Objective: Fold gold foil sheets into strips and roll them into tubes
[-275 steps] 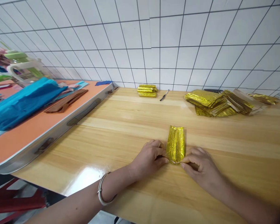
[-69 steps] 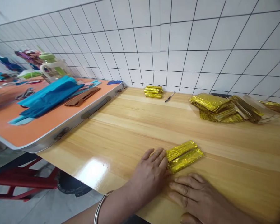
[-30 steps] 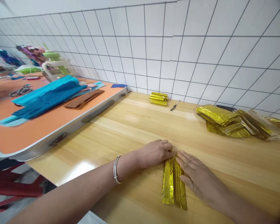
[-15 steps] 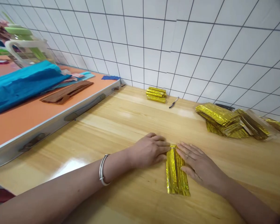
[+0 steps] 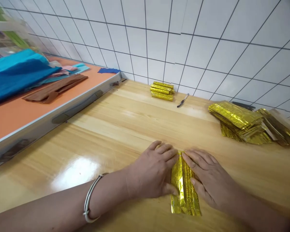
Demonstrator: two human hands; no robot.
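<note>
A gold foil sheet [image 5: 181,183] lies flat on the wooden table in front of me, with folds running lengthwise and a dark seam along its middle. My left hand [image 5: 157,169] rests on its left edge, fingertips at the far end and thumb on the foil lower down. On the right edge lies my right hand [image 5: 207,178], fingers stretched out and fingertips near the far end. Both hands press down with fingers extended, and neither grips the foil.
Several rolled gold foil tubes [image 5: 161,91] are stacked by the tiled wall, beside a pen [image 5: 183,101]. A pile of gold foil sheets [image 5: 239,119] sits at the right. On the left, a raised orange surface [image 5: 87,83] bears blue paper [image 5: 21,72] and brown paper [image 5: 56,88].
My left hand has come farther onto the foil, its thumb now on the sheet. The right hand has shifted only slightly. My view has turned a little to the right and down.
</note>
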